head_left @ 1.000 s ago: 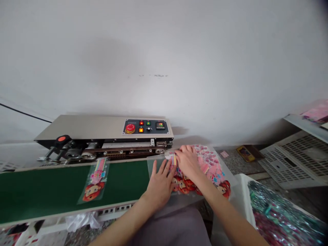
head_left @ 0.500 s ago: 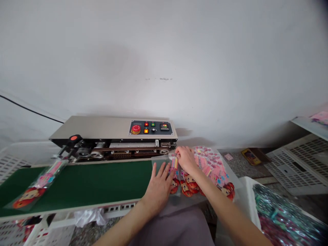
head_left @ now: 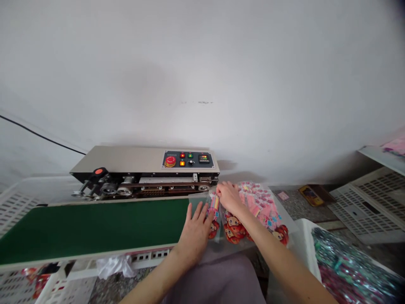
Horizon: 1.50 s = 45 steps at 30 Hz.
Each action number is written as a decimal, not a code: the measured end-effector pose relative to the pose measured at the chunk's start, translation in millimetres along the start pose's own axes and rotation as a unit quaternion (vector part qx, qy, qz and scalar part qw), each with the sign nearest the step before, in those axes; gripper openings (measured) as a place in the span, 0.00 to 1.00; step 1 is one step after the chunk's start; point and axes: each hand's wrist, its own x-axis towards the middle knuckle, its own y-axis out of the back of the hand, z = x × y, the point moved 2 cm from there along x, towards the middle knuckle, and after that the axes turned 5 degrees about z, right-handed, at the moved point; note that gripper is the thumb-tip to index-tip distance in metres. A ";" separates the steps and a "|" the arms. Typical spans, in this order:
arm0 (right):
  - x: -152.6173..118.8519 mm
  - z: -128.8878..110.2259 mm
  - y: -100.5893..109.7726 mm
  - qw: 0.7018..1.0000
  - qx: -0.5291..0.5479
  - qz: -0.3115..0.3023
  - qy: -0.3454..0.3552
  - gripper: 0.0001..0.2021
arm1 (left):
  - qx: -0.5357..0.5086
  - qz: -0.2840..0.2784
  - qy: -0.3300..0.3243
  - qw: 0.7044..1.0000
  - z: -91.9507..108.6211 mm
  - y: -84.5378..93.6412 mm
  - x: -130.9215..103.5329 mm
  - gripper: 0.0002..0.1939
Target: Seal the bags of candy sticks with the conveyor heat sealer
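Clear plastic packet (head_left: 217, 214) lies partly under left fingertips, top end at right fingers. Striped insert (head_left: 215, 201) and red-haired cartoon figure (head_left: 214, 229) inside. I'd judge it light, slick; floppy film, stiffer at insert. I'd grip side edges near top; film could crease. Left hand (head_left: 195, 231) palm down, fingers spread wide. Right hand (head_left: 229, 196) arched, fingers curled; can't tell if pinching. Packet pile (head_left: 261, 204) right of right fingers.

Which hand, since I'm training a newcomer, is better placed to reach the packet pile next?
Probably the right hand: it is beside the packet pile. The left hand lies over a single packet, farther from the pile, nearer the green belt.
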 end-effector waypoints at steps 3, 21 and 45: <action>-4.6 -3.9 10.1 1.000 0.020 0.019 0.013 0.09 | -0.100 0.057 0.028 0.993 -3.5 8.3 0.9 0.26; -42.7 -28.7 78.7 0.970 0.233 0.019 0.063 0.08 | -0.693 0.107 0.271 0.660 -5.0 45.4 42.9 0.13; -15.3 16.0 33.1 0.997 -0.052 0.039 0.048 0.15 | -0.066 -0.007 -0.114 0.991 -10.1 -14.1 32.8 0.36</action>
